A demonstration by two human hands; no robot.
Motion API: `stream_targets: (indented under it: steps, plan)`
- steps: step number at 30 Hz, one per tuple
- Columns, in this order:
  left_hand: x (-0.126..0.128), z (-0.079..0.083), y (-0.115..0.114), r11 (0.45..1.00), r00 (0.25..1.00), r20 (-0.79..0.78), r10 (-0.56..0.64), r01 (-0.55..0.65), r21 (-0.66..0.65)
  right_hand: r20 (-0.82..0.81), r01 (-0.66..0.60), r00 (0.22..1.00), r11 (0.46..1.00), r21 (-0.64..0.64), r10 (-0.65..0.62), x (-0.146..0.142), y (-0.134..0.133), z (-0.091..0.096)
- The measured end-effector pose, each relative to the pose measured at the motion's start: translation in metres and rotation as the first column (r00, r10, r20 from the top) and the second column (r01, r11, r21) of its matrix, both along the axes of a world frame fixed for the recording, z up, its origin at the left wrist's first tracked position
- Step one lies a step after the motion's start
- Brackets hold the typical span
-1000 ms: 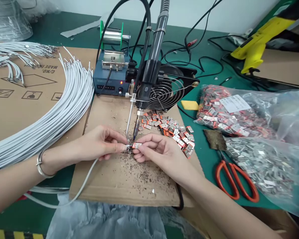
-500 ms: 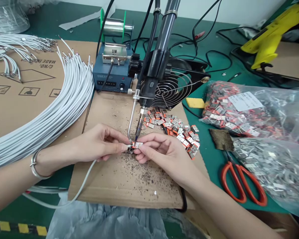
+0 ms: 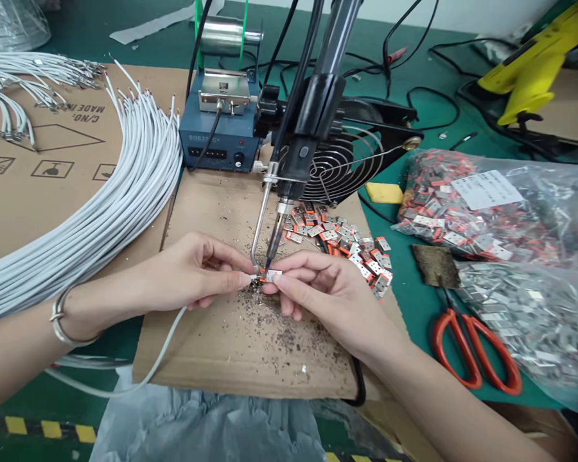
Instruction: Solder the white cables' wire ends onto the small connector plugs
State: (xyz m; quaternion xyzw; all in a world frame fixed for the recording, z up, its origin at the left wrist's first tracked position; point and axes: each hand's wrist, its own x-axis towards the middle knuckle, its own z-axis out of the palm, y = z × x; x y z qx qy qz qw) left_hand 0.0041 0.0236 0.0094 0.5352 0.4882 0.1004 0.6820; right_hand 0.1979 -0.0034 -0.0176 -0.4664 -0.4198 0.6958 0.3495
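My left hand [image 3: 205,273] pinches the end of a white cable [image 3: 166,343], whose length curves down below the wrist. Between thumb and fingers, my right hand [image 3: 318,285] grips a small metal USB connector [image 3: 273,275] with an orange insert. Cable end and connector meet under the tip of a soldering iron [image 3: 275,234] clamped in a stand. Beside the iron, a thin metal solder-feed tube [image 3: 260,224] ends at the same spot. The exact contact at the tip is too small to make out.
Loose USB connectors [image 3: 337,240] lie right of the iron, before a fan [image 3: 337,163]. A soldering station [image 3: 219,144] stands behind. A cable bundle [image 3: 125,186] lies left. On the right are bagged connectors [image 3: 433,192], bagged metal parts [image 3: 520,314], red-handled scissors [image 3: 476,353] and a sponge [image 3: 384,193].
The camera view has shifted slightly. Both hands keep their hold, with the cable end and connector still at the iron's tip. The right hand's lower fingers have uncurled a little.
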Motion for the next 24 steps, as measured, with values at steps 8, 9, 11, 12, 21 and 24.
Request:
stream_targets:
  steps: [8,9,11,12,21,24]
  plan:
    - [0.0010,-0.0004,-0.0009,1.000,1.000,0.010,0.013,-0.013,0.011,0.026,0.030,0.999,0.999,0.017,-0.030,-0.0012,-0.0001,0.0014]
    - [0.0009,-0.0006,-0.0010,1.000,1.000,0.017,0.014,-0.015,0.011,0.020,0.029,0.999,0.999,0.021,-0.029,-0.0012,-0.0003,0.0013]
    - [0.0012,-0.0002,-0.0011,1.000,0.999,0.030,0.016,-0.016,0.006,0.002,0.024,1.000,0.999,0.037,-0.024,-0.0005,-0.0006,0.0009]
    - [0.0015,0.0003,-0.0012,1.000,0.999,0.033,0.016,-0.016,0.001,-0.004,0.020,1.000,0.999,0.045,-0.020,0.0000,-0.0008,0.0006]
    - [0.0023,0.0017,-0.0009,1.000,0.999,0.021,0.026,-0.026,-0.015,0.042,0.014,0.999,0.998,0.060,-0.017,0.0007,-0.0015,0.0007]
    - [0.0016,-0.0001,-0.0011,1.000,1.000,0.006,0.022,-0.022,-0.010,0.063,0.023,0.998,0.998,0.058,-0.027,-0.0019,-0.0007,0.0020]
